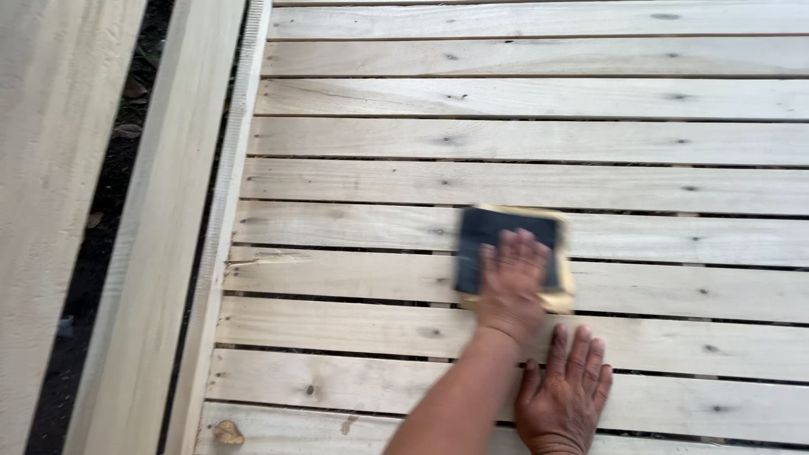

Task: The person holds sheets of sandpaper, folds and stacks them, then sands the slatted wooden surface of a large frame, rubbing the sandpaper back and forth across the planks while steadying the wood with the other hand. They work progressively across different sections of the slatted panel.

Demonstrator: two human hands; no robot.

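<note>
Sandpaper [497,244], a dark sheet wrapped over a pale yellowish block, sits under the person's left hand [511,291] roughly in the middle of a wide slatted wooden panel [522,181]. It straddles the gap between two neighbouring slats, so both boards get rubbed at once. The left hand lies flat on top of it, fingers spread forward over the dark face and palm pressing down rather than gripping round the edges; that open, pushing hold seems suited to sliding the block along the grain. The sheet and the fingertips look smeared, so the hand appears to be in motion, though I cannot tell in which direction.

The right hand [563,388] holds nothing. It is planted palm-down with fingers splayed on a slat nearer the person, just beside the left wrist, apparently as a prop to take body weight while the other arm reaches out.

The slats run side to side, pale raw timber dotted with small dark knots, with narrow dark gaps between them. Along the left edge a long side rail [223,244] runs away from the viewer and the slat ends butt against it. Beyond it lies another pale plank [143,278], then a strip of dark ground [101,219] with a few dry leaves, then a further broad board [42,202] at the far left. Near the bottom corner of the nearest slat there is a brownish blemish [226,432], knot or chip I cannot say.
</note>
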